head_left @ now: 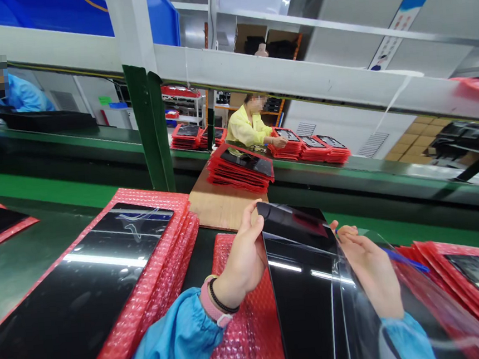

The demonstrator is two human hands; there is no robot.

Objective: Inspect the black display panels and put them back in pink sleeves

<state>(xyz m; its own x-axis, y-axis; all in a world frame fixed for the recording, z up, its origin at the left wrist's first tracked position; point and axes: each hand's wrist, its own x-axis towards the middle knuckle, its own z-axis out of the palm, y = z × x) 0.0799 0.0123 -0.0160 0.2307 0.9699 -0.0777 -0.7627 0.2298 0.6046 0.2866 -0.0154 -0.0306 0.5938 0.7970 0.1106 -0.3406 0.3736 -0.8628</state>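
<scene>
Head view: we hold a black glass panel (303,285) in a wide grip by its side edges, left hand (239,260) and right hand (369,274), above a red bubble-wrap sleeve (244,324); this handling step calls for a steady hold.

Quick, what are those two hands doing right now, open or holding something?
Left hand: closed, holding the edge of a black glass panel.
Right hand: closed, holding the same panel's opposite edge.

You have bright, even overhead lighting and only soft shadows. Hard white glare streaks cross the black glass panel (303,291) and the second black screen (77,294). Wide-angle distortion bends the white beam (297,76) toward the frame edges. No heavy blur is found.
</scene>
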